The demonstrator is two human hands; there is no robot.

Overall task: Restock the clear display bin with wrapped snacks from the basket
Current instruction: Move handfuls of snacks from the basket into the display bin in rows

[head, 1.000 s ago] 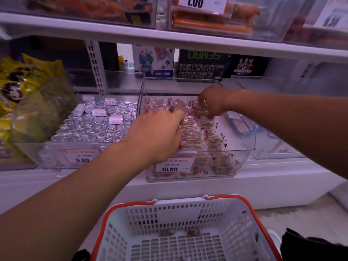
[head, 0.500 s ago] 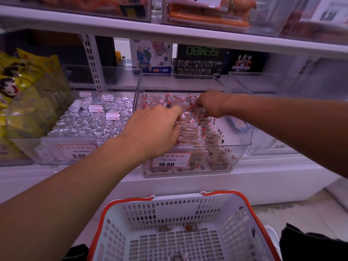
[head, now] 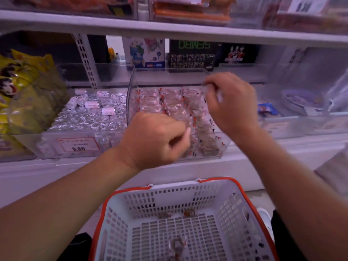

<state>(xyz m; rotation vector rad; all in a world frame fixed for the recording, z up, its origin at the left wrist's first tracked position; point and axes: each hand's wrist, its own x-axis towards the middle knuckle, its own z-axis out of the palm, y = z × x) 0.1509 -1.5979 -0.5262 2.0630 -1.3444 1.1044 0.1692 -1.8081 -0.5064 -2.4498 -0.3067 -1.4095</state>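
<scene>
- The clear bin (head: pixel 178 129) on the shelf is nearly full of wrapped snacks (head: pixel 169 104).
- The basket (head: pixel 188 223) below holds only a few.
- The left hand (head: pixel 156 140) is curled; whether it holds something, I cannot tell.
- The right hand (head: pixel 229 104) seems to pinch a wrapper.

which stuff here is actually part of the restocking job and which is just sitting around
Part of the job:
clear plastic display bin of clear-wrapped snacks
white plastic basket with red rim
wrapped snacks left in the basket
left hand
right hand

Just lying about:
neighbouring bin of silver foil-wrapped sweets
yellow snack bags
boxed toys behind
</scene>
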